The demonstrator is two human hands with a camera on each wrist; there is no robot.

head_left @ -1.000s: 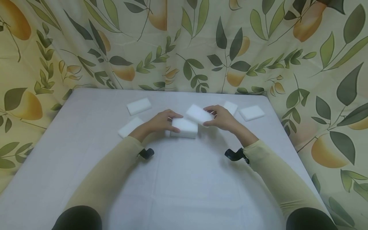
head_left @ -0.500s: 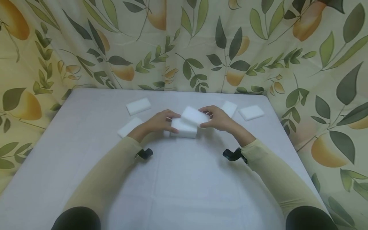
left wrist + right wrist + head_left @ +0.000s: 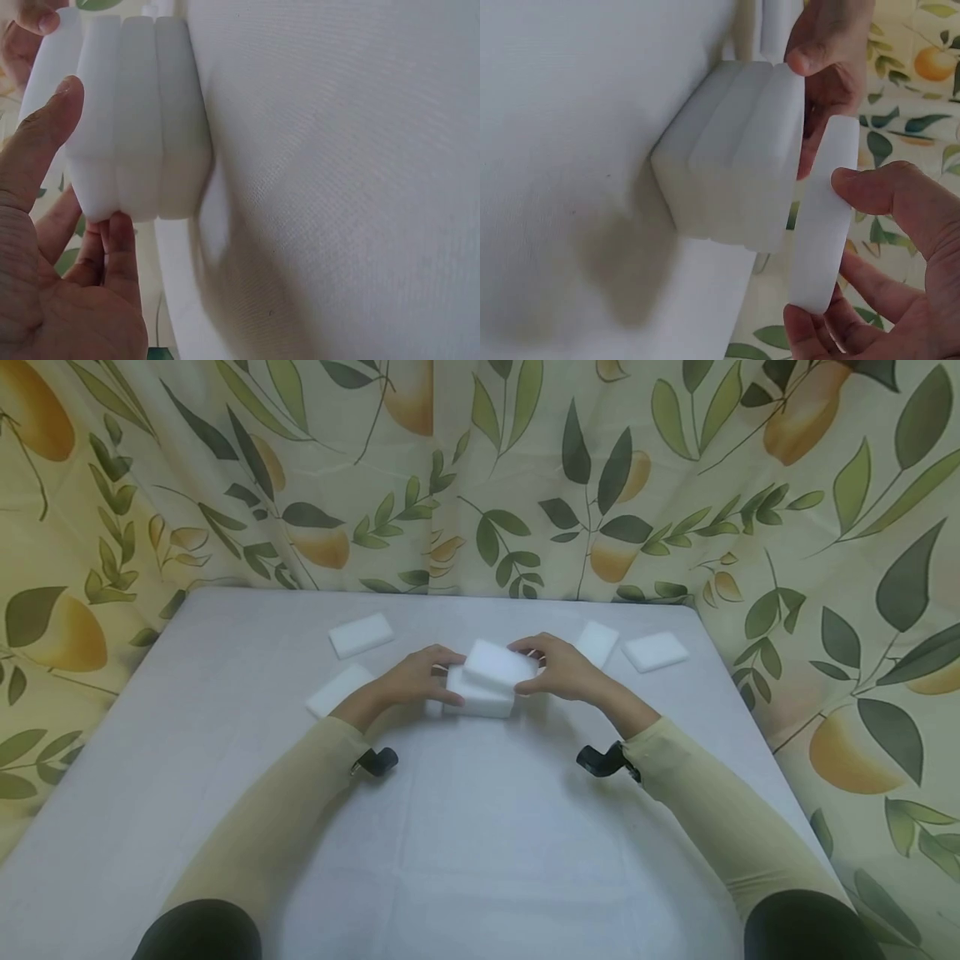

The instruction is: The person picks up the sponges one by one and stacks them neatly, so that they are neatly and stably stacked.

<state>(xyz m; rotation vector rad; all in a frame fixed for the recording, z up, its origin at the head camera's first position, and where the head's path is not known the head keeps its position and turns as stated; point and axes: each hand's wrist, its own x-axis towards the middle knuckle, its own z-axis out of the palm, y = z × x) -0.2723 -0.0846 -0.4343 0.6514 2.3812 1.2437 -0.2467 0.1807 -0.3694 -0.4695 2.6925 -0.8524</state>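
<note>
Three white sponge blocks [image 3: 483, 702] are stacked flat on the table, their layers plain in the left wrist view. At the left end of this stack my left hand [image 3: 414, 677] holds it, thumb on the near side and fingers on the far side. My right hand [image 3: 561, 668] pinches one more white sponge [image 3: 497, 665] by its right end. The right wrist view shows this held sponge [image 3: 826, 217] tilted above the stack [image 3: 735, 157], with a gap between them at that end. Whether its left end touches the stack I cannot tell.
Two loose white sponges lie to the left, one at the back [image 3: 362, 635] and one [image 3: 337, 690] partly behind the left hand. Two more lie to the right, one [image 3: 597, 643] behind the right hand and one [image 3: 656, 652] farther out. A patterned curtain [image 3: 510, 477] hangs behind the white-covered table [image 3: 510, 827].
My right hand has moved left with its sponge, from the stack's right side to above the stack. My left hand has stayed at the stack's left end.
</note>
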